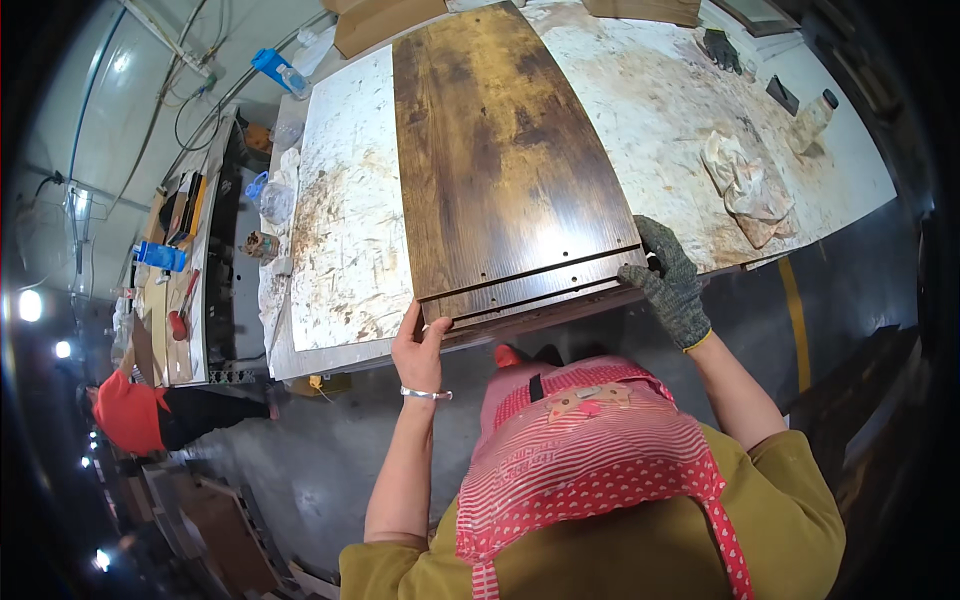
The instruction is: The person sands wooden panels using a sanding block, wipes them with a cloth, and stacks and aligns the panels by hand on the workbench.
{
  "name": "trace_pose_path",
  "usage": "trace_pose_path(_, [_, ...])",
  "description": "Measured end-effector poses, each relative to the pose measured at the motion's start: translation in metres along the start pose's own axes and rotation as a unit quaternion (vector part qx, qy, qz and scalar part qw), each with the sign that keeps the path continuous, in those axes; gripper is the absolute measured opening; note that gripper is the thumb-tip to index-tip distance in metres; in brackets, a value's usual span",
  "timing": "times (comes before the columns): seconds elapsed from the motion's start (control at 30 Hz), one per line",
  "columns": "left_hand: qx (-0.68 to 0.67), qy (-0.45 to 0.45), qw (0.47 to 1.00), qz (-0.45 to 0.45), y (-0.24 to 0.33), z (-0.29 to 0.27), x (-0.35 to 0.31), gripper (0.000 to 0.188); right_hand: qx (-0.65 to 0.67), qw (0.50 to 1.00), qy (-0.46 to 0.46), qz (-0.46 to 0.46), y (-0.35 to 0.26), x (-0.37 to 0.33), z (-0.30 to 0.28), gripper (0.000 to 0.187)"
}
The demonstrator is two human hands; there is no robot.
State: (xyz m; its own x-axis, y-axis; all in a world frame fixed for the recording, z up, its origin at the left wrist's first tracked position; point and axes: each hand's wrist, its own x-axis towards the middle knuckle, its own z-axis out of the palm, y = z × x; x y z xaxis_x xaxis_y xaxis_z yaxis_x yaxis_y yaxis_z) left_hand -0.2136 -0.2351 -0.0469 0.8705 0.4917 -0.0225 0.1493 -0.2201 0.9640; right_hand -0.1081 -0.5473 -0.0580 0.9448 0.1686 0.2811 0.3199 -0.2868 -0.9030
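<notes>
A long brown wood-grain board lies across the stained white table, its near end at the table's front edge. Two dark grooves and several small holes run across that near end. My bare left hand, with a bracelet at the wrist, grips the board's near left corner, thumb on top. At the near right corner, my right hand in a dark grey knit glove holds the edge, its thumb on the upper face. The fingers beneath the board are partly hidden.
On the worktable stand a clear bottle, a crumpled cloth, a dark glove and plastic bottles on the left. A person in red is at a side bench. Cardboard lies at the far edge.
</notes>
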Motion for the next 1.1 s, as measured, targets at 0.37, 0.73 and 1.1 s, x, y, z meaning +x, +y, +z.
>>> trace_pose_path(0.37, [-0.036, -0.027, 0.999, 0.031, -0.017, -0.006, 0.0, 0.059, -0.029, 1.0, -0.005, -0.005, -0.002, -0.008, -0.001, 0.064])
trace_pose_path(0.73, [-0.002, 0.044, 0.999, 0.014, -0.028, -0.001, 0.006, 0.057, -0.013, 0.996, 0.012, 0.085, 0.004, -0.004, 0.007, 0.057])
trace_pose_path(1.1, [-0.018, 0.045, 0.999, -0.022, -0.034, 0.001, 0.002, 0.055, -0.064, 0.997, 0.001, 0.041, 0.013, -0.011, 0.007, 0.057])
